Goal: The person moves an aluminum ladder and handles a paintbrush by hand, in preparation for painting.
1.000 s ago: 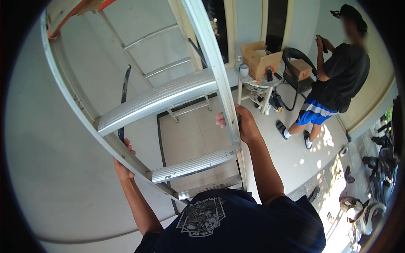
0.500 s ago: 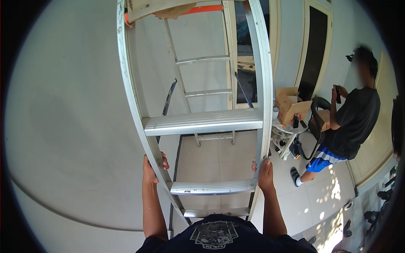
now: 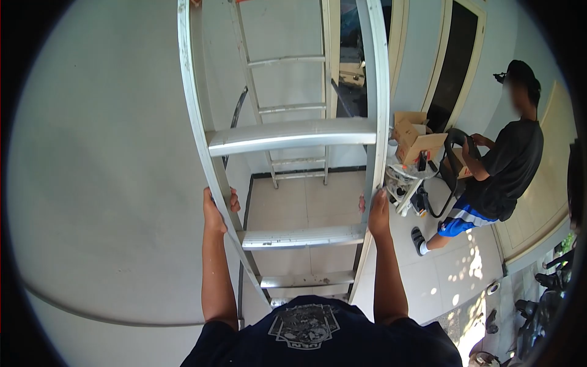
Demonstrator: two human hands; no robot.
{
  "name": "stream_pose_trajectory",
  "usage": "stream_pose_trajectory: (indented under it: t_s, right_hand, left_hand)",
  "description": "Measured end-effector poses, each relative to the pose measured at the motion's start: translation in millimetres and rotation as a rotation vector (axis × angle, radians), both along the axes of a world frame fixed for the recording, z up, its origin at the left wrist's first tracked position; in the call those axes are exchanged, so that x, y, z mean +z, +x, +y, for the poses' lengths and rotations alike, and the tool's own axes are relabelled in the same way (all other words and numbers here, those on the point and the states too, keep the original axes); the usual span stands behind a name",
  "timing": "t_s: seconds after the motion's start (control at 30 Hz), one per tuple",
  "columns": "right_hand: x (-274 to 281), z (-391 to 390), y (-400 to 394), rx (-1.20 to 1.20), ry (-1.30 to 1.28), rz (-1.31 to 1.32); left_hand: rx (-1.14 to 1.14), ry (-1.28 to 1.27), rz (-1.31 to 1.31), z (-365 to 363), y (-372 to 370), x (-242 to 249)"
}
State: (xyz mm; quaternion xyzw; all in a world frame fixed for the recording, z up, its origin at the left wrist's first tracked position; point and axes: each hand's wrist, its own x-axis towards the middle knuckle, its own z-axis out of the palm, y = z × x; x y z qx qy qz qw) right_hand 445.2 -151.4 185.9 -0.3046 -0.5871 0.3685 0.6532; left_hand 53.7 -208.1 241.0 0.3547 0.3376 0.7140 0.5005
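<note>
A metal stepladder [image 3: 293, 136] stands open right in front of me, its steps spanning two side rails. Fingers of my left hand [image 3: 215, 211] wrap around the left rail, a little above a scuffed step [image 3: 304, 238]. At about the same height, my right hand [image 3: 378, 213] is closed around the right rail, thumb on the outside and fingertips showing on the inner side. Behind the steps, the ladder's thinner rear frame [image 3: 292, 108] rests on the tiled floor. The ladder's top lies mostly beyond the upper edge of view.
A person [image 3: 512, 159] in a black shirt and blue shorts stands at the right. Near them are an open cardboard box [image 3: 422, 147] on a small cluttered table and a black chair [image 3: 452, 174]. A grey wall [image 3: 110, 171] runs along my left.
The ladder's steps and both hands appear higher in view, and the orange-edged top has mostly left the frame. Both hands keep hold of the rails. The other person's hands have lowered.
</note>
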Motion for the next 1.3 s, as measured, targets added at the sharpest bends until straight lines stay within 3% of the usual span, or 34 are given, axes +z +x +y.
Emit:
stream_pose_trajectory:
  t_s: [0.77,1.0,1.3]
  right_hand:
    - [-12,23,3,-0.021,0.028,0.069]
    - [-10,25,2,-0.024,0.049,0.073]
    - [-8,28,4,-0.024,0.088,0.033]
  left_hand:
    - [0.100,0.023,0.010,-1,5,-2]
    - [-0.001,0.095,0.078,2,-4,-13]
    - [0.038,0.032,0.038,-3,3,-3]
